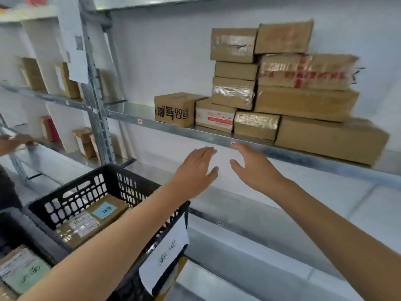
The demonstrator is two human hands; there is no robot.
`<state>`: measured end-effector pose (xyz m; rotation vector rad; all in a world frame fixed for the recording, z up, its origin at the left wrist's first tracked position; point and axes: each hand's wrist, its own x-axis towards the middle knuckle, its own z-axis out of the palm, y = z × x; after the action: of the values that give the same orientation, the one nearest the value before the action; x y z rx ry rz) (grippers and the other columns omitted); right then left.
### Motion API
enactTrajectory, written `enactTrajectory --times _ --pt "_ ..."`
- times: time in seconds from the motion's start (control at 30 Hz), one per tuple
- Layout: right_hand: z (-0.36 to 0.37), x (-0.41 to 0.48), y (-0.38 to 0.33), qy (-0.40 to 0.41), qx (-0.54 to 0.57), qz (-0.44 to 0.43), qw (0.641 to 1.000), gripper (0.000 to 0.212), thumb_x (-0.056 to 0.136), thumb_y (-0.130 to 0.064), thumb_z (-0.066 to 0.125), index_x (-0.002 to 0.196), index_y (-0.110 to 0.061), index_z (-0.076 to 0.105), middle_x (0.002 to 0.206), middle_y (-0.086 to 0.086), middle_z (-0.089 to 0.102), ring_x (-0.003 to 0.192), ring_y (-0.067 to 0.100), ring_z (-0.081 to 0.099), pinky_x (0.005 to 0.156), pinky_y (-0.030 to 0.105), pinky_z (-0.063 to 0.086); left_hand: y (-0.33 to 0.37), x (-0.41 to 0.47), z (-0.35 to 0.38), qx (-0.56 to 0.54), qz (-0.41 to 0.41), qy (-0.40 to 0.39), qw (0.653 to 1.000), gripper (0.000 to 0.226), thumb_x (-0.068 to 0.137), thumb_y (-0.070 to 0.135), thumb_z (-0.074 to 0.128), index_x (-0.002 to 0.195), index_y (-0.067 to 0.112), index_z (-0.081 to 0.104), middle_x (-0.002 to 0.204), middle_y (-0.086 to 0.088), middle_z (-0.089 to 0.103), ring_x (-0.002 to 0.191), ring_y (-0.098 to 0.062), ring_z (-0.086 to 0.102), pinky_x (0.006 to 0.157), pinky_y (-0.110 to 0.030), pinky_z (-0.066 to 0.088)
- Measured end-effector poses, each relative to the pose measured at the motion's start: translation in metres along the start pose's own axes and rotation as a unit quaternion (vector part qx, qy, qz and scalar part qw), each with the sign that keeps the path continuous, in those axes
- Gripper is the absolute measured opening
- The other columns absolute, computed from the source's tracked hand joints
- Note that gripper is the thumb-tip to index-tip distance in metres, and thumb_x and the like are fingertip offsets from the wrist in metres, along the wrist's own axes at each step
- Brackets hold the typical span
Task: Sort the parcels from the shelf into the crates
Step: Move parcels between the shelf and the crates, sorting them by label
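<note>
Parcels (303, 103) sit stacked on the metal shelf (303, 155) at about one o'clock from the hands: brown boxes piled several high against the wall. A lone box printed in black (173, 110) stands at the stack's nine o'clock end, and a box with a red-and-white label (213, 118) is just beside it. The left hand (195, 170) and right hand (253, 166) hover just below the shelf's front edge, near each other, palms facing, fingers straight and spread, holding nothing. The step looks like a reach for the next parcel. Pulling one from under the pile could bring down the boxes above it, so the lone end box or a top box seems the safer pick, taken with one palm on each side. The fingers must first rise over the shelf's lip. At seven o'clock from the hands stands a black crate (121, 183) that holds a few parcels, one with a blue note (104, 210). A white paper label (162, 257) hangs at its near corner, and the left forearm crosses above that rim. A second crate (13, 227) lies at eight o'clock. A grey post (95, 105) at eleven o'clock carries a paper sheet (73, 40), with more boxes beyond it. Another person's hand (13, 144) shows at the nine o'clock edge.
</note>
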<state>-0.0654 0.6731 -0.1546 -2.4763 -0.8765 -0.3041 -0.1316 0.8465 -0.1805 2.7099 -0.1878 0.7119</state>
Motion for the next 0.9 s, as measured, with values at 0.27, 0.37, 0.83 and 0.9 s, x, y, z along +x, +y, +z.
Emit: enactTrajectory --times 0.27,0.37,0.83,0.9 --pt "-0.116 -0.048 0.057 0.099 -0.039 0.067 0.992 0.052 0.100 -0.031 0.051 0.149 -0.021 0.038 0.145 0.004 0.051 0.115 0.020 0.057 0.088 0.029 0.043 0.114 0.061 -0.006 -0.078 0.102 0.043 0.991 0.047 0.100 0.026 0.054 0.144 0.013 0.044 0.143 -0.007 0.050 0.130 -0.021 0.045 0.103 -0.022 0.031" --pt "-0.154 -0.049 0.072 0.132 -0.055 0.079 0.987 0.052 0.099 -0.033 0.051 0.149 -0.022 0.038 0.152 0.000 0.042 0.129 0.020 0.050 0.099 0.029 0.039 0.137 0.089 -0.011 -0.087 0.103 0.054 0.989 0.046 0.099 0.025 0.055 0.142 0.011 0.046 0.139 -0.009 0.052 0.128 -0.023 0.048 0.100 -0.026 0.035" --pt "-0.230 0.008 0.100 0.189 -0.056 0.072 0.978 0.053 0.099 -0.019 0.048 0.150 -0.011 0.036 0.153 0.010 0.040 0.135 0.027 0.044 0.102 0.029 0.035 0.137 0.197 -0.043 -0.117 0.001 0.073 0.990 0.051 0.099 0.020 0.053 0.145 0.003 0.037 0.126 -0.016 0.056 0.084 -0.020 0.060 0.061 -0.023 0.047" --pt "-0.233 0.018 0.104 0.197 -0.047 0.092 0.975 0.053 0.099 -0.022 0.051 0.149 -0.010 0.037 0.151 0.011 0.041 0.133 0.027 0.045 0.099 0.029 0.035 0.131 0.208 -0.041 -0.142 -0.018 0.083 0.986 0.048 0.099 0.017 0.053 0.142 0.003 0.039 0.107 -0.014 0.062 0.065 -0.015 0.057 0.046 -0.017 0.041"
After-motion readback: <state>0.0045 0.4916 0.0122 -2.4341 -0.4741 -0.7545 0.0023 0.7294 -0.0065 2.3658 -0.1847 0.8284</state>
